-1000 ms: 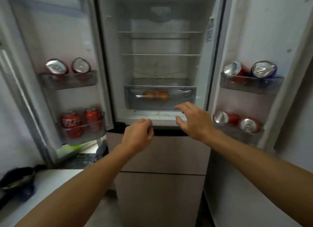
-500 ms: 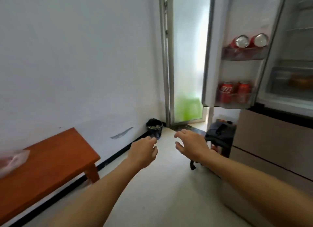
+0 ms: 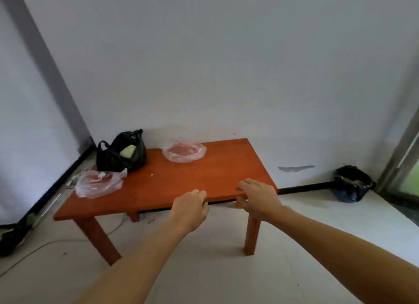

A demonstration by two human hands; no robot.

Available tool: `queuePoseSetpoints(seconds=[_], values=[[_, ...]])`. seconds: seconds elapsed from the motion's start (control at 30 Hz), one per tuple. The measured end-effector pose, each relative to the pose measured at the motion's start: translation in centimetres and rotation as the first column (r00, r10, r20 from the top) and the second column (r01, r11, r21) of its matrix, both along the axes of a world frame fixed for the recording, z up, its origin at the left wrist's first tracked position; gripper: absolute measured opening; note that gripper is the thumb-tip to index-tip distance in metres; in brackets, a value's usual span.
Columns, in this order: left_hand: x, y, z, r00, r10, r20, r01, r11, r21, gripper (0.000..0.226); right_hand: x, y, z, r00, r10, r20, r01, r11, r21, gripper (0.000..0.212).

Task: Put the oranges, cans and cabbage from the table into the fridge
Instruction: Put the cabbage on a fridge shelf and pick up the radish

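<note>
A low orange-brown wooden table (image 3: 181, 185) stands against the white wall. At its far left corner sits a black plastic bag (image 3: 120, 155) with a pale green cabbage (image 3: 128, 150) showing in its mouth. Two clear plastic bags lie flat on the top, one at the back (image 3: 184, 153) and one at the left front (image 3: 97, 183). My left hand (image 3: 189, 209) hovers in front of the table's near edge, fingers loosely curled, holding nothing. My right hand (image 3: 258, 197) hovers by the near right corner, fingers apart and empty. The fridge is out of view.
A black bin (image 3: 352, 183) stands on the floor at the right by a door frame (image 3: 401, 149). A white cable (image 3: 45, 244) runs across the floor at the left, near dark items in the left corner (image 3: 11, 238).
The view has swung left from the open fridge, past the doorway, to the table. Both empty hands stayed out in front and now hover at the table's near edge.
</note>
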State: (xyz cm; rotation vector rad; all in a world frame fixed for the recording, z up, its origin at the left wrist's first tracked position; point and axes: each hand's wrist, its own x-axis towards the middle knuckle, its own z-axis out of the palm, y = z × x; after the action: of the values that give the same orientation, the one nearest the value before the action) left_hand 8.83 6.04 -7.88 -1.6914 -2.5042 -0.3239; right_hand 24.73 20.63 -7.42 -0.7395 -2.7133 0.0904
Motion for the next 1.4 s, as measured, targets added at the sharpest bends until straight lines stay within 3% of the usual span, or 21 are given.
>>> queuePoseSetpoints(seconds=[0.27, 0.73, 0.93, 1.03, 1.23, 1.4], values=[[-15.3, -1.8, -0.8, 0.965, 0.260, 0.031, -0.261, 0.965, 0.013, 0.020, -19.6, 1.4, -0.9, 0.966, 0.260, 0.007, -0.259, 0.964, -0.051, 0.039], [-36.1, -6.9, -4.8, 0.815, 0.559, 0.153, -0.564, 0.826, -0.017, 0.016, -46.7, 0.5, -5.0, 0.832, 0.537, 0.142, -0.520, 0.842, -0.143, 0.038], [-49.0, -5.7, -5.9, 0.866, 0.486, 0.116, -0.497, 0.863, 0.093, 0.022, -57.7, 0.9, -7.4, 0.851, 0.504, 0.145, -0.485, 0.862, -0.151, 0.044], [-55.9, -4.6, -5.6, 0.909, 0.416, 0.010, -0.415, 0.908, 0.061, 0.027, -62.7, 2.0, -7.6, 0.886, 0.439, 0.150, -0.412, 0.893, -0.183, 0.045], [-67.7, 0.1, -3.1, 0.938, 0.341, 0.054, -0.342, 0.894, 0.289, 0.026, -70.5, 4.3, -7.7, 0.928, 0.337, 0.161, -0.304, 0.932, -0.195, 0.040], [-74.4, 4.2, -5.0, 0.940, 0.340, 0.023, -0.335, 0.907, 0.256, 0.029, -76.6, 7.0, -7.8, 0.936, 0.302, 0.179, -0.276, 0.948, -0.158, 0.037]])
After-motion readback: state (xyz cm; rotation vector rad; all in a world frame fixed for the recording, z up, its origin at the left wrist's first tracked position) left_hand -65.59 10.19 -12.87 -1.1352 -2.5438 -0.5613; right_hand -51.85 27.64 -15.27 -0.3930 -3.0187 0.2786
